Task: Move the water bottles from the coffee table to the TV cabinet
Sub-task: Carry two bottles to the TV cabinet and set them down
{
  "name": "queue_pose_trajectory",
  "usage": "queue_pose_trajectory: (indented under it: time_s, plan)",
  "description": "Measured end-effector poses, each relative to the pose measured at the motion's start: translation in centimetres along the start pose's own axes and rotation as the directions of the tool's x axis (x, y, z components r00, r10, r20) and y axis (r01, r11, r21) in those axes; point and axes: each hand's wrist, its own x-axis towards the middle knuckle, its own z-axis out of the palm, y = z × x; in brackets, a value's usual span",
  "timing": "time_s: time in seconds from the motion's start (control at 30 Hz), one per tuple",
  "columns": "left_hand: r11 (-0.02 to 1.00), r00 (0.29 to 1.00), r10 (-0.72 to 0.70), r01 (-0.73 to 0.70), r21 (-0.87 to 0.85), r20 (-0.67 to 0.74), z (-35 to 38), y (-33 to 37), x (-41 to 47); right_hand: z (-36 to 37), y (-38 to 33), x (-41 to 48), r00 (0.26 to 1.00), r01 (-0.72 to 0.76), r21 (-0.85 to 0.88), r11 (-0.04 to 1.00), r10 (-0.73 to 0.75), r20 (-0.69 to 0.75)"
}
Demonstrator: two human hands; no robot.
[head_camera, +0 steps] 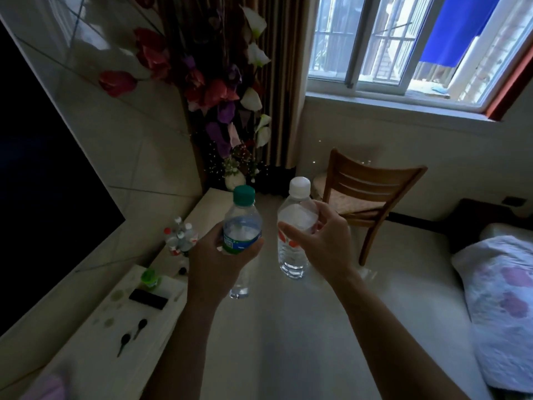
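Observation:
My left hand (215,255) grips a clear water bottle with a green cap and green label (241,223), held upright in the air. A second clear bottle, with a white cap and red label (292,226), is held in my right hand (320,241), fingers curled round its upper body. Both bottles hang above the floor, just right of the long white TV cabinet (121,307). Several small water bottles (180,238) stand clustered on the cabinet's far part, left of my left hand. The coffee table is out of view.
A dark TV screen (43,183) fills the left wall. On the cabinet lie a black remote (148,298), a green cup (150,277) and keys (132,334). A vase of flowers (227,111) stands at the cabinet's far end. A wooden chair (366,194) and a bed (504,298) are right.

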Motion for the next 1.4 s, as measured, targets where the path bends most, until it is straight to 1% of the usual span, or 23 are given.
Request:
queue_pose_trajectory:
  time_s: [0.2,0.3,0.5,0.6,0.77,0.87,1.0,1.23,1.3,1.4]
  plan:
    - [0.999,0.999,-0.006,0.003,0.054,0.053,2.3,-2.9,7.4,2.3,3.6,7.5,0.997,-0.059,0.054,0.997,0.056,0.059]
    - [0.997,0.999,-0.046,0.044,0.057,0.030,4.3,-4.4,11.6,3.4,6.1,12.1,0.994,-0.080,0.069,0.994,0.074,0.082]
    - [0.987,0.989,-0.120,0.128,0.095,-0.085,8.6,-6.5,20.6,5.8,10.8,23.2,0.981,-0.101,0.062,0.993,0.089,0.172]
    - [0.983,0.982,-0.145,0.157,0.091,-0.123,10.4,-5.9,25.2,6.9,11.2,29.1,0.970,-0.099,0.082,0.992,0.078,0.230]
    - [0.979,0.956,-0.170,0.192,0.073,-0.241,11.8,-6.4,31.1,9.6,11.6,36.5,0.945,-0.076,0.096,0.992,0.041,0.325]
    - [0.970,0.940,-0.195,0.227,0.087,-0.279,11.9,-7.7,33.0,11.8,12.7,38.6,0.916,-0.098,0.080,0.992,0.058,0.396]
    - [0.950,0.894,-0.276,0.310,0.043,-0.353,10.6,-10.5,35.6,16.1,14.2,41.4,0.863,-0.135,0.043,0.990,0.096,0.495]
    - [0.929,0.806,-0.327,0.369,-0.013,-0.494,6.4,-15.9,43.1,25.0,13.7,47.3,0.813,-0.004,-0.028,1.000,0.020,0.583]
    - [0.925,0.791,-0.335,0.379,-0.019,-0.511,5.2,-17.5,45.9,27.4,13.2,49.4,0.798,0.024,-0.056,0.998,0.015,0.603]
    - [0.920,0.785,-0.342,0.391,-0.017,-0.517,3.8,-20.4,49.3,31.3,13.3,52.1,0.795,0.052,-0.086,0.995,0.011,0.606]
